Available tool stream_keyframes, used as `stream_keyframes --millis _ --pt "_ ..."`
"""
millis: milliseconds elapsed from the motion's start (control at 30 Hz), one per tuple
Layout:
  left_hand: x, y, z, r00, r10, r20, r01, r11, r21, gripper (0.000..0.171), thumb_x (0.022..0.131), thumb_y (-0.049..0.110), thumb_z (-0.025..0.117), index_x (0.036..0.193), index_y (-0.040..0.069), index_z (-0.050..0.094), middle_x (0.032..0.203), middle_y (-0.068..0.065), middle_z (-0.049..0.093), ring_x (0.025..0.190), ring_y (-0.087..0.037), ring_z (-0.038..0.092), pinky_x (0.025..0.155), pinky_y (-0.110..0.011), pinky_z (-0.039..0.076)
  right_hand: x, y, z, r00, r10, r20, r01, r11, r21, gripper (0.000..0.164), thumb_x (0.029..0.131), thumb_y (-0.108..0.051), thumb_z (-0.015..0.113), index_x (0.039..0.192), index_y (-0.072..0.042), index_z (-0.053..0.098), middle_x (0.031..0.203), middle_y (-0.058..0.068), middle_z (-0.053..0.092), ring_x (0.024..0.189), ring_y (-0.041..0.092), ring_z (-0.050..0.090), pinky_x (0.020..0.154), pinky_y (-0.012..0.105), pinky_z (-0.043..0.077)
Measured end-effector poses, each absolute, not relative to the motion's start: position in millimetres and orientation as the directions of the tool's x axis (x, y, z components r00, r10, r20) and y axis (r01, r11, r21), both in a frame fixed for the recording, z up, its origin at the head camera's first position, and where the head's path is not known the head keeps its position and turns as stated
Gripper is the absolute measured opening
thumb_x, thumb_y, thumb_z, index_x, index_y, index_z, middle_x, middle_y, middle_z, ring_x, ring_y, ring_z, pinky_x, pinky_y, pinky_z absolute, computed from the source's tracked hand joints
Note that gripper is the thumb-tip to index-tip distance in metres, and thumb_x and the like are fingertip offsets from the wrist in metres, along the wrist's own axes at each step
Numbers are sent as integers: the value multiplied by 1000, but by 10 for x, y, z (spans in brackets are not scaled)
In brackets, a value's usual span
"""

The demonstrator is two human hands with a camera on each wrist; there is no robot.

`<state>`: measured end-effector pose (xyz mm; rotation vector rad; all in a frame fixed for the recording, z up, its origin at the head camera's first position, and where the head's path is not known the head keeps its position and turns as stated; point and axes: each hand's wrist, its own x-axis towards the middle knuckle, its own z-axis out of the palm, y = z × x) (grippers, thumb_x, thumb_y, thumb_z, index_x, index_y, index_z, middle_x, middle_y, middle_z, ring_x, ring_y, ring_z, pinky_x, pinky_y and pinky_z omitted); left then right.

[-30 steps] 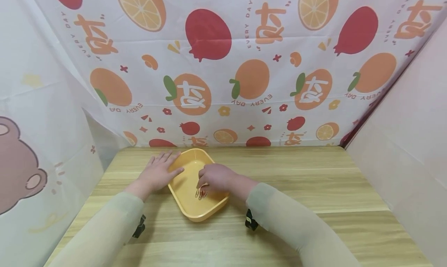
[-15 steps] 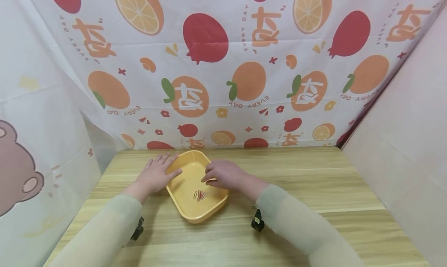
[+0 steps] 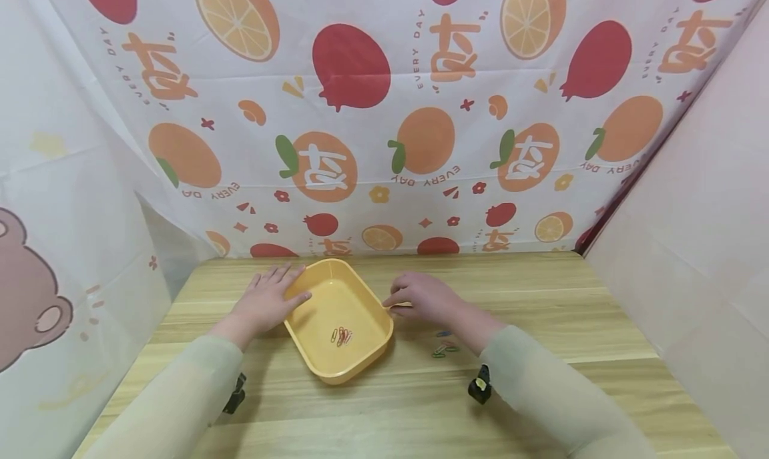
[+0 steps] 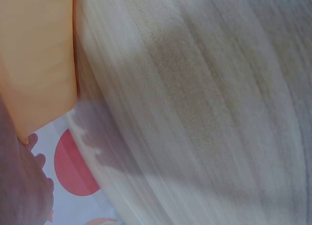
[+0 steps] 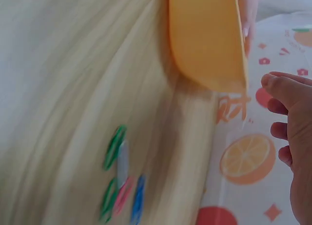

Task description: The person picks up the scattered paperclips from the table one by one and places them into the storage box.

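A yellow rectangular tray [image 3: 332, 377] stands on the table, turned at an angle. My left hand [image 3: 267, 300] lies over its left rim, fingers spread and the thumb reaching inside. Several small reddish and pale paper clips [image 3: 341, 336] lie in the tray's near half. My right hand [image 3: 425, 297] is just beyond the tray's right rim, above the table, thumb and index finger close together. I cannot tell whether it holds anything. In the right wrist view, green, white, pink and blue paper clips [image 5: 115, 148] lie loosely grouped on the table beside the tray, below the right forearm.
The wood-grain table [image 3: 384, 422] reaches a fruit-print cloth [image 3: 396, 132] hanging along its back edge. White side cloths stand left and right, the left one bearing a brown bear print [image 3: 27, 292]. Black wrist cameras show beneath both sleeves.
My right hand has risen from the clips in the tray and moved right, past the rim. Clips on the table have come into sight under the forearm. My left hand stays on the tray.
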<state>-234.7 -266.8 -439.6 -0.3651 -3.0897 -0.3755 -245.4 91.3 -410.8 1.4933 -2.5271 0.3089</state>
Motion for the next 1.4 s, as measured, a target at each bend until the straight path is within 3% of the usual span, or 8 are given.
stream_keyframes --millis 233,600,1067,1400 --pt "-2375 -2680 -4408 -975 224 -5 217 951 218 76 100 62 37 159 16 23 163 -21 13 147 -49 10 116 -66 0 -2420 1298 -4282 -469 -832 297 -879 473 -62 16 88 -22 77 103 -17 80 95 -3 69 90 15 61 84 32 54" --pt "-2370 -2696 -4424 -973 232 3 228 949 218 76 100 61 39 159 16 23 162 -23 14 146 -50 11 116 -67 2 -2260 1796 -4559 -611 -762 214 -791 599 -122 17 91 -26 74 105 -19 79 100 -4 69 93 14 60 83 34 54" --pt "-2360 -2699 -4423 -973 230 9 226 948 224 75 100 60 40 159 16 23 163 -22 14 146 -50 12 116 -67 0 -2213 2011 -4762 -646 -732 216 -763 626 -162 19 89 -31 75 106 -22 79 99 -9 67 91 10 57 80 31 54" --pt "-2349 -2697 -4423 -973 231 17 229 949 216 74 100 59 40 159 16 25 162 -23 16 146 -50 14 116 -67 3 -2238 2041 -4748 -713 -688 133 -700 685 -203 15 90 -29 74 103 -23 78 98 -13 65 92 7 57 82 30 54"
